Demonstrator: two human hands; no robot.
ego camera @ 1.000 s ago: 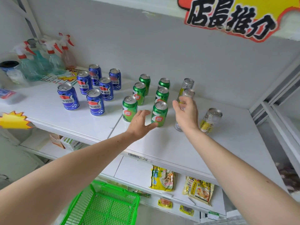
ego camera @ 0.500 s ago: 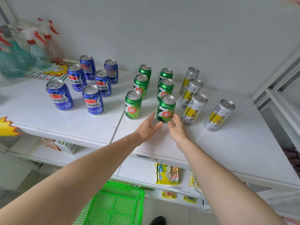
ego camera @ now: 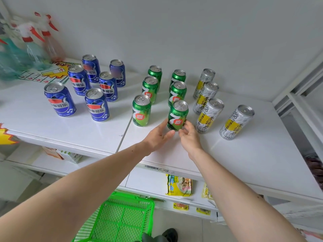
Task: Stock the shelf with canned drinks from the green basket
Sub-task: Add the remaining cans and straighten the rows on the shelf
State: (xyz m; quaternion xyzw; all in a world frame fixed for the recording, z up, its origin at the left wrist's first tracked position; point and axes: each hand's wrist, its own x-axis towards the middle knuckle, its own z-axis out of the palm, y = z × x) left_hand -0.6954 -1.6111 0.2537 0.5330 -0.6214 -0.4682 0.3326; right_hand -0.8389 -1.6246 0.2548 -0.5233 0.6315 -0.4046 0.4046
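On the white shelf (ego camera: 244,163) stand three groups of cans: several blue cola cans (ego camera: 97,105) at the left, several green cans (ego camera: 141,110) in two rows in the middle, and several tall silver-and-yellow cans (ego camera: 236,122) at the right. Both hands meet at the base of the front green can (ego camera: 177,114) in the right-hand green row. My left hand (ego camera: 158,136) touches its left side with nearly straight fingers. My right hand (ego camera: 189,137) pinches its right lower edge with curled fingers. The green basket (ego camera: 132,196) sits below, between my forearms, with only mesh showing.
Spray bottles (ego camera: 50,42) and a yellow printed card (ego camera: 52,72) stand at the shelf's back left. Yellow noodle packets (ego camera: 179,185) lie on the lower shelf. A white upright frame (ego camera: 300,102) borders the shelf on the right. Bare shelf lies in front of the silver cans.
My right hand came down from the silver cans to the front green can. My left hand closed in on the same can. All the silver cans now stand free.
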